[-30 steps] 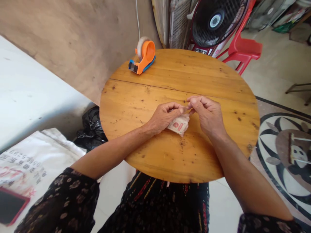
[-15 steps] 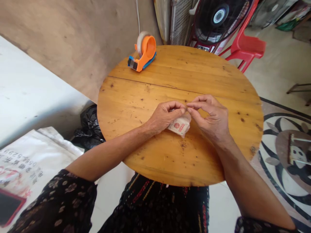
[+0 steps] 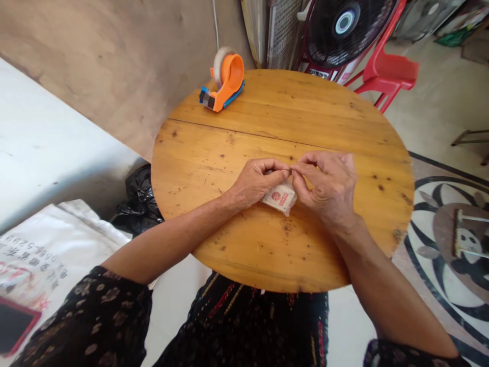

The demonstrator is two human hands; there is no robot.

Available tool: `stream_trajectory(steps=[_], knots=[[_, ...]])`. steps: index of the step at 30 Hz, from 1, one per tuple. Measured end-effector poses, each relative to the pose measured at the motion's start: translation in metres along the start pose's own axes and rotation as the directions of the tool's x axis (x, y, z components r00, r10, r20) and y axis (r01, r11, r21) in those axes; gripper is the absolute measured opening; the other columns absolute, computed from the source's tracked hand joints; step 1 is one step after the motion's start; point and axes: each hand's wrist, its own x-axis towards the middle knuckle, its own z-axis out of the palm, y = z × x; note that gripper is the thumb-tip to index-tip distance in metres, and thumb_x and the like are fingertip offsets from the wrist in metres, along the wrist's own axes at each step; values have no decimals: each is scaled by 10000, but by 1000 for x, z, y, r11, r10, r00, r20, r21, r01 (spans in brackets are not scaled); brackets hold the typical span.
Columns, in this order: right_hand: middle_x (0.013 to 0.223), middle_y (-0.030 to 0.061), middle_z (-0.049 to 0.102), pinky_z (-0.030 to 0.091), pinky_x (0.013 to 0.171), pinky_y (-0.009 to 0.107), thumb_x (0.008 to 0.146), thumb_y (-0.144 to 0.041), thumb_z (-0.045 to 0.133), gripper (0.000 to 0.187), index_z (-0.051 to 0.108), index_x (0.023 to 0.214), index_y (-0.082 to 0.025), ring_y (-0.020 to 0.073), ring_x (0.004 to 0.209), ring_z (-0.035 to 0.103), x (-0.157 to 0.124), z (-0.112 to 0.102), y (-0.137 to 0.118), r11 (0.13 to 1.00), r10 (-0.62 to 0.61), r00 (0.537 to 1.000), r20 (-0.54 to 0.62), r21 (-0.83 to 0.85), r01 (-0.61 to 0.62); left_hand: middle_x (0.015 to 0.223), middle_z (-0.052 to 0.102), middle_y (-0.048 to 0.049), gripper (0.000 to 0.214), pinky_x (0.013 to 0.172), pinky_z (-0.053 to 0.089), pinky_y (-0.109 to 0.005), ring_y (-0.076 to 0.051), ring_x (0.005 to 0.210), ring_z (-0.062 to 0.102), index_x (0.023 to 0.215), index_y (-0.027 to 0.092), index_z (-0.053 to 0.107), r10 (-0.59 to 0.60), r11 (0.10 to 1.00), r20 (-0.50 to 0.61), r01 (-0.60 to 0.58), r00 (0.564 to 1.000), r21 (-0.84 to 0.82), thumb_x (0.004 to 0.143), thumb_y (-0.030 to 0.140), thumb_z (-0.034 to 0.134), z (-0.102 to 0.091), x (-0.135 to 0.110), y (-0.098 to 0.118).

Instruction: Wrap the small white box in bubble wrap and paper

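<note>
A small pale packet (image 3: 280,198) with red print, seemingly in clear plastic, is at the middle of the round wooden table. My left hand (image 3: 255,179) pinches its far end between thumb and bent fingers, covering part of it. Just beyond the packet, my right hand (image 3: 326,184) has thumb and forefinger pressed together in a pinch, its fingertips meeting those of my left hand. Whatever lies between the right fingertips is too small to make out.
An orange tape dispenser (image 3: 228,81) stands at the table's (image 3: 244,244) far left edge. Behind the table are a fan (image 3: 346,23) and a red plastic chair (image 3: 395,71). At the left are a black plastic bag (image 3: 139,201), a white printed sack (image 3: 57,244) and a phone (image 3: 17,326).
My right hand has turned slightly, and its fingers have curled in, closing the pinch beside my left fingertips. The left hand keeps its hold on the packet.
</note>
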Motion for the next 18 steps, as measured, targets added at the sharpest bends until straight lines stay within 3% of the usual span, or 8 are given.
stream_trajectory(steps=[4, 11, 18], knots=[[930, 44, 698, 451, 841, 402, 880, -232, 582, 129, 675, 789, -234, 209, 855, 631, 3, 4, 8, 992, 105, 994, -15, 68, -103, 693, 659, 13, 188, 560, 469, -188, -75, 581, 576, 784, 130, 686, 3, 1000, 7, -3, 1000, 30, 762, 301, 759, 1, -1, 0], [903, 42, 705, 540, 804, 384, 866, -240, 629, 84, 696, 815, -247, 204, 856, 661, 4, 4, 17, 870, 228, 974, 20, 445, -212, 743, 707, -9, 210, 577, 499, -218, -102, 602, 632, 869, 140, 708, -44, 998, 47, 45, 998, -33, 788, 329, 755, 1, -1, -1], [928, 40, 731, 567, 829, 404, 837, -285, 678, 54, 729, 848, -270, 219, 880, 679, 3, 0, 12, 858, 239, 968, 69, 452, -244, 747, 696, -4, 196, 574, 483, -209, -98, 608, 622, 851, 141, 712, -30, 999, 33, 31, 999, -26, 780, 314, 766, -2, -1, 0]])
